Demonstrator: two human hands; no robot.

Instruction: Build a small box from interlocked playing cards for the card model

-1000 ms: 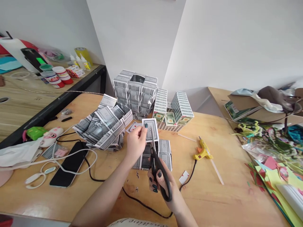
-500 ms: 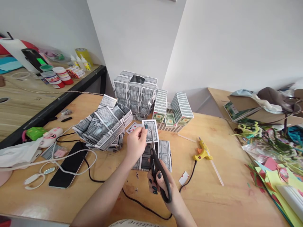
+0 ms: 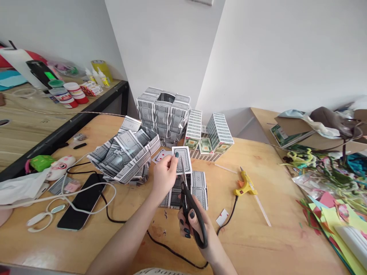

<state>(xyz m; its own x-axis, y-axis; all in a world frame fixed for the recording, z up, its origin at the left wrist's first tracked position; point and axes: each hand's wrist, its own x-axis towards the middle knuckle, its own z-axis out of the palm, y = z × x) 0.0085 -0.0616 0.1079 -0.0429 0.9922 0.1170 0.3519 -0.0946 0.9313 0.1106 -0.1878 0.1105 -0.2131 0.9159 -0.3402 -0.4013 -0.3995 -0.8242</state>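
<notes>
Between thumb and fingers, my left hand (image 3: 165,170) pinches a playing card (image 3: 185,162) with a patterned back, held upright. My right hand (image 3: 200,225) grips black-handled scissors (image 3: 191,212), whose blades point up and lie over the card's lower half. Behind and below the card rests a small structure of folded cards (image 3: 200,188), partly hidden by my hands. A face-up diamond card (image 3: 161,155) lies just beyond my left hand. To the left stands a tilted bundle of folded cards (image 3: 126,152).
A large block of folded cards (image 3: 163,114) stands at the back, beside stacked card boxes (image 3: 205,145). On the right lies a yellow glue gun (image 3: 245,184), its black cord (image 3: 177,254) crossing in front of me. A phone (image 3: 82,202) and white cable lie left.
The scissor blades have shifted slightly left across the card. Both hands keep their holds and stay nearly in place; the whole view has moved a little.
</notes>
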